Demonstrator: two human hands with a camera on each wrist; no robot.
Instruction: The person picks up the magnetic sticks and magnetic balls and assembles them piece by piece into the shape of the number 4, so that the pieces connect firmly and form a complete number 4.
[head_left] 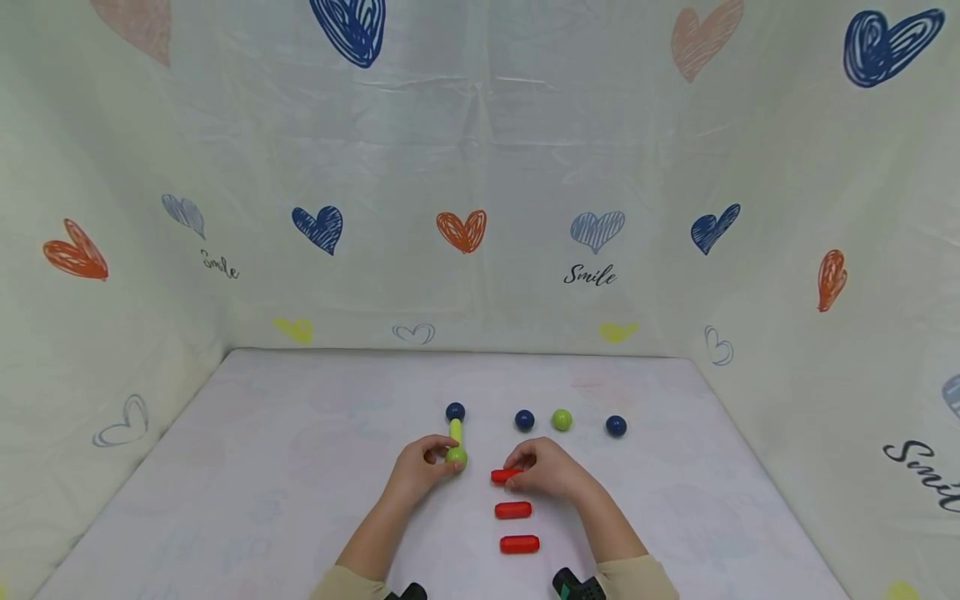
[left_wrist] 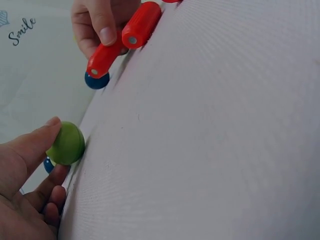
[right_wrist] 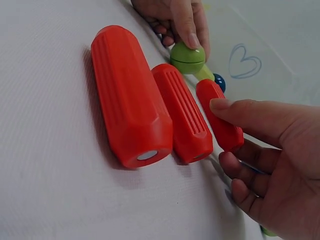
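My left hand [head_left: 422,468] pinches a green ball [head_left: 457,456] between thumb and fingers. From that ball a yellow-green rod [head_left: 456,431] runs away from me to a dark blue ball [head_left: 455,412], the three in one line. To the right, my right hand [head_left: 546,468] grips a red rod [right_wrist: 220,114] by its right part, thumb on one side and fingers on the other. Two more red rods, a middle one [head_left: 513,510] and a near one [head_left: 519,544], lie below it in a column. The right wrist view shows a silvery disc on the near rod's end.
Behind my right hand, a blue ball [head_left: 524,420], a green ball [head_left: 562,419] and another blue ball [head_left: 617,426] sit in a loose row on the white table [head_left: 262,483]. A cloth backdrop [head_left: 525,167] printed with hearts stands around the table's back and sides.
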